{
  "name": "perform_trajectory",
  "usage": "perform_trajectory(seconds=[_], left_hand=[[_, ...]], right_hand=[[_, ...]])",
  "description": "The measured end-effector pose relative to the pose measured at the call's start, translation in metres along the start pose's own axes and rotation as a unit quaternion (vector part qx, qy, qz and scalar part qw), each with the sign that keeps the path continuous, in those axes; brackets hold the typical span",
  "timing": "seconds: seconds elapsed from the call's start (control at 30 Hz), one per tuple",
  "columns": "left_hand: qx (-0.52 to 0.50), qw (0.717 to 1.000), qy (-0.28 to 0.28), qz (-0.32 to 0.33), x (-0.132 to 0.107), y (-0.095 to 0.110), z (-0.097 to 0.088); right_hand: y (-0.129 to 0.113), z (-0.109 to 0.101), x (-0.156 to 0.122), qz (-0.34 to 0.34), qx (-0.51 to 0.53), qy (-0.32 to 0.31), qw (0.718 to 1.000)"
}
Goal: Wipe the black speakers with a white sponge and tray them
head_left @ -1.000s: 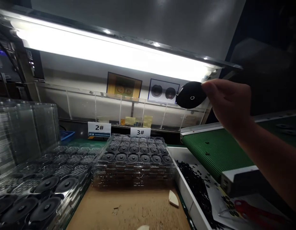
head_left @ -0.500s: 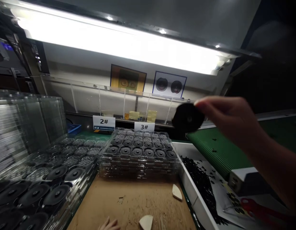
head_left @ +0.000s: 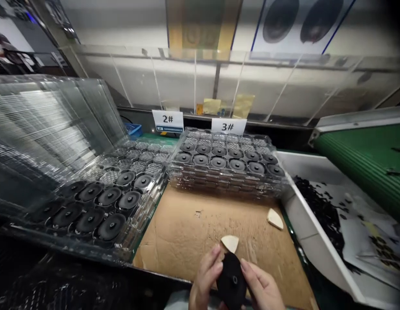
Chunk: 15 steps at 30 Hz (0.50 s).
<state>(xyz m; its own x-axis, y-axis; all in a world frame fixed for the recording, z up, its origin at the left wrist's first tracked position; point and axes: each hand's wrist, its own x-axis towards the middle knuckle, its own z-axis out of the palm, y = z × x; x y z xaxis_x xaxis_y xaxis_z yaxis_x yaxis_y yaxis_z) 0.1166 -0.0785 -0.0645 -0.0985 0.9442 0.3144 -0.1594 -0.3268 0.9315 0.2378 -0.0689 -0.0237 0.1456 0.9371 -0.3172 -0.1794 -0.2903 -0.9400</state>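
Note:
Low in the view, over the near edge of the cardboard sheet (head_left: 187, 224), a black round disc (head_left: 231, 282) with a small hub at its centre is held tilted. My left hand (head_left: 204, 275) grips its left rim, fingers closed. On the right rim my right hand (head_left: 263, 284) is closed too, the thumb along the edge. The disc hides some of the fingertips. Just beyond it lies a pale wedge-shaped piece (head_left: 230, 243); a second pale wedge (head_left: 275, 219) rests farther right on the cardboard.
At left, a clear tray (head_left: 145, 211) holds several black discs, with a stack of clear trays (head_left: 48, 125) behind. More stacked trays (head_left: 229, 178) stand at the back. To the right are a white bin (head_left: 319, 254) with small black parts and a green conveyor belt (head_left: 364, 150).
My right hand has brought the black disc down from above the white bin to the front of the cardboard. My left hand now grips it as well. The view has tilted downward.

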Motion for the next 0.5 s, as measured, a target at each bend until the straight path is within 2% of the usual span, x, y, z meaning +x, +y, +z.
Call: perform_trajectory(seconds=[0.07,0.17,0.3,0.4,0.5], left_hand=[[-0.020,0.996,0.003,-0.084,-0.001,0.000,-0.001],[-0.060,0.981,-0.021,-0.183,0.000,0.001,-0.003],[-0.103,0.963,-0.010,-0.249,0.007,0.003,-0.005],[-0.149,0.939,0.005,-0.310,0.017,0.003,-0.007],[-0.211,0.904,0.011,-0.372,0.030,0.001,-0.012]], right_hand=[[0.014,0.005,-0.007,0.037,0.052,0.019,0.998],[0.021,0.006,-0.010,0.043,0.061,0.030,0.997],[0.023,0.007,-0.006,0.046,0.019,0.016,0.999],[0.024,0.009,-0.001,0.036,-0.021,-0.028,0.999],[0.023,0.002,0.011,-0.014,-0.134,-0.063,0.989]])
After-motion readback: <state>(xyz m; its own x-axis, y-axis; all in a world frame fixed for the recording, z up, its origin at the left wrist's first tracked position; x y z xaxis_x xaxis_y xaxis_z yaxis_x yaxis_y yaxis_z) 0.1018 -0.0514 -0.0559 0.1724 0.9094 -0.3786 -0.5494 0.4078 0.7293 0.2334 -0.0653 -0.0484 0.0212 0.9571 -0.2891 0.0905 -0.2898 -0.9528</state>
